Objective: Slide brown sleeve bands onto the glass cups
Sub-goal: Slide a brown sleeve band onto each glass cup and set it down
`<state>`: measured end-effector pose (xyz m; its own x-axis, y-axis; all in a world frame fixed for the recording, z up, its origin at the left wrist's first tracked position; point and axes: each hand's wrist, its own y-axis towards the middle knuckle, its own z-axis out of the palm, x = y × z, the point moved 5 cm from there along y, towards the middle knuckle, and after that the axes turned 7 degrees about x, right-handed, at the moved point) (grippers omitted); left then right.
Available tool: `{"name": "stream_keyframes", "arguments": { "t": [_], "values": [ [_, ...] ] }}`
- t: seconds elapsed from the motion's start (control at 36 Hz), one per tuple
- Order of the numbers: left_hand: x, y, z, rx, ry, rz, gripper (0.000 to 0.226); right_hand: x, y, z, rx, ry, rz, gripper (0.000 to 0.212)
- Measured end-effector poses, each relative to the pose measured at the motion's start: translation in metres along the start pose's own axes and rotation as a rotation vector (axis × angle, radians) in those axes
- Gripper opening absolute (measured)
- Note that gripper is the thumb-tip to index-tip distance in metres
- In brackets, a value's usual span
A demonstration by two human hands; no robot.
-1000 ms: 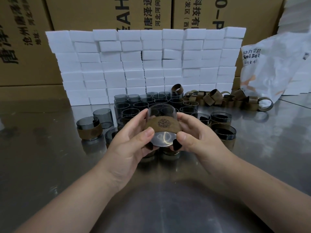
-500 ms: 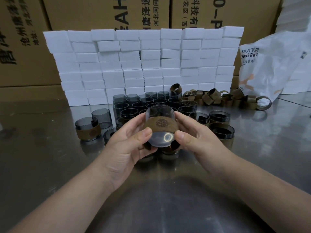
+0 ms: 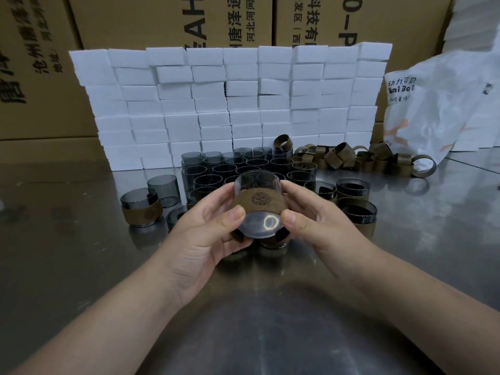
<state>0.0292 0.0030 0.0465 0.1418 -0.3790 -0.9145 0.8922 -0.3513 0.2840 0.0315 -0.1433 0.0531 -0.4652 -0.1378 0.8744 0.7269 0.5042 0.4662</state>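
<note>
I hold a smoky glass cup on its side, base toward me, above the steel table. A brown sleeve band with a round stamped emblem wraps its middle. My left hand grips the cup and band from the left, thumb on the band's near edge. My right hand grips them from the right, its thumb also on the band's edge. Bare grey cups stand in rows behind. Loose brown bands lie heaped at the back right. A banded cup stands to the left.
A wall of white foam blocks stands behind the cups, with cardboard boxes behind it. A white plastic bag sits at the right. More banded cups stand right of my hands. The steel table reflects light.
The cup and my hands have stayed nearly in place. The band sits slightly farther along the cup, away from its base, and my thumbs have followed its edge.
</note>
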Motion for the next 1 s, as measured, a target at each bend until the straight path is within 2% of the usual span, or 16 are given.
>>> {"name": "stream_keyframes", "arguments": {
  "t": [0.14, 0.25, 0.64, 0.81, 1.0],
  "values": [
    [0.0001, 0.0002, -0.0009, 0.000, -0.006, -0.007, 0.048, -0.0008, -0.0001, 0.0002, 0.003, 0.038, 0.000, 0.042],
    [0.0001, 0.0004, -0.0018, -0.001, 0.004, -0.011, 0.049, -0.0027, 0.0000, -0.0021, -0.027, 0.011, 0.038, 0.034],
    [0.0020, 0.0013, -0.0026, 0.007, 0.043, -0.017, 0.055, -0.0068, 0.0000, -0.0060, -0.081, -0.014, 0.071, 0.030],
    [0.0030, 0.0008, -0.0028, 0.021, 0.050, -0.034, 0.061, -0.0094, 0.0000, -0.0077, -0.100, -0.010, 0.110, 0.039],
    [0.0038, 0.0008, -0.0022, 0.033, 0.047, -0.043, 0.057, -0.0089, -0.0006, -0.0071, -0.102, 0.023, 0.126, 0.043]
  ]
}}
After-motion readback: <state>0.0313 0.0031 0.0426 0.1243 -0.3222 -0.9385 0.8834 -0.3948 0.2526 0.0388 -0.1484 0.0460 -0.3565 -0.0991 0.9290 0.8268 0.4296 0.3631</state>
